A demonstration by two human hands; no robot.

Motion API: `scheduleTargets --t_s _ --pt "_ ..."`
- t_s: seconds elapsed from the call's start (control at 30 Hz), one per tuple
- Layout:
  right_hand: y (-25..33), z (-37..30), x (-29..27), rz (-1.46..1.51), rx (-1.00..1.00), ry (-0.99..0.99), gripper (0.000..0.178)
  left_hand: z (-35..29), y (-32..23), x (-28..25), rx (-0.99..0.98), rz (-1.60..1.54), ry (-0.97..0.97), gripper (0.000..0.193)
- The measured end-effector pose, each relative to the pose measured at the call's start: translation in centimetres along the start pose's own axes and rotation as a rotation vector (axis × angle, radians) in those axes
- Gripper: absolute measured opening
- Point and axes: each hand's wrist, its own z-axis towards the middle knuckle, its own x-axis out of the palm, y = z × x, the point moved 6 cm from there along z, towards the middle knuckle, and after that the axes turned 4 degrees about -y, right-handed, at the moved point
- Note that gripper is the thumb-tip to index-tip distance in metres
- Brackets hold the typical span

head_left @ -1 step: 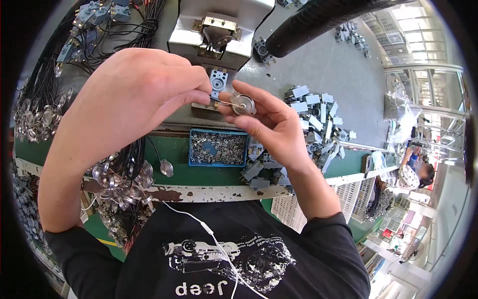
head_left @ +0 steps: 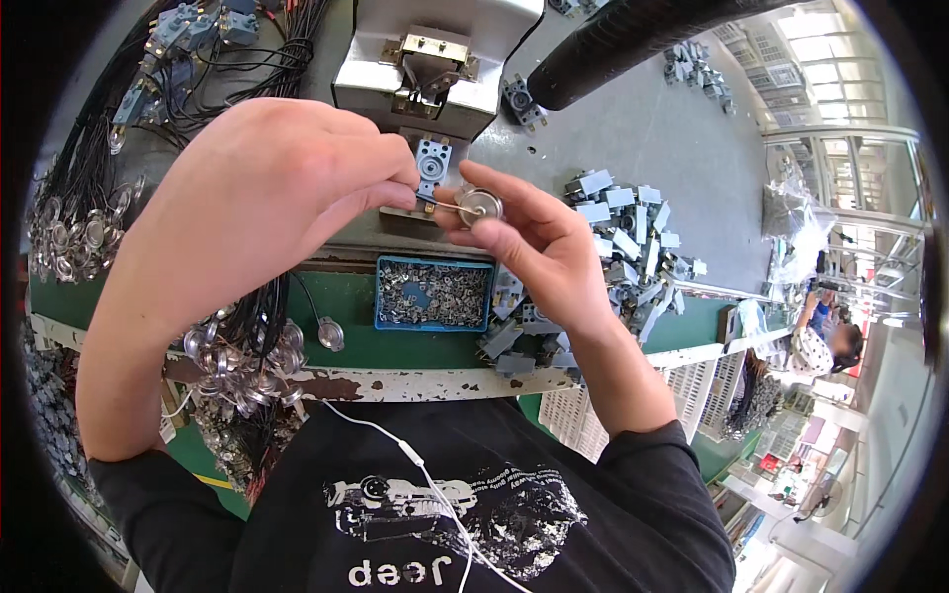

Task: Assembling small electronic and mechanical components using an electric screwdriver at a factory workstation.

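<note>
My right hand point(head_left: 539, 247) pinches a small round metal disc point(head_left: 479, 206) between thumb and fingertips, held above the bench edge. My left hand point(head_left: 287, 198) is closed, its thumb and forefinger gripping a thin metal lead point(head_left: 435, 206) that runs into the disc. A small grey bracket part point(head_left: 432, 163) shows just behind the fingertips. Under the hands sits a blue tray point(head_left: 381, 296) filled with tiny metal pieces.
A grey press fixture point(head_left: 435, 64) stands at the back, with a black hose point(head_left: 633, 40) to its right. Grey plastic blocks point(head_left: 623, 237) are heaped on the right. Bundles of black wires with discs point(head_left: 89, 232) lie left and hang over the front edge point(head_left: 242, 346). Another person point(head_left: 830, 346) works far right.
</note>
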Motion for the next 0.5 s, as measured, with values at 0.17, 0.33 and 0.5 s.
scheduleTargets --t_s 0.17,0.33,0.5 --pt "0.1 1.2 -0.7 -0.318 0.094 -0.096 0.034 -0.3 -1.3 0.7 -0.08 0.042 0.031 0.014" --pt "1.4 0.3 1.3 0.516 -0.087 -0.252 0.026 -0.5 0.9 2.7 -0.258 -0.535 0.015 0.016" --pt "0.6 1.6 0.6 0.033 0.238 0.158 0.025 -0.9 0.0 1.5 -0.161 -0.224 -0.059 0.012"
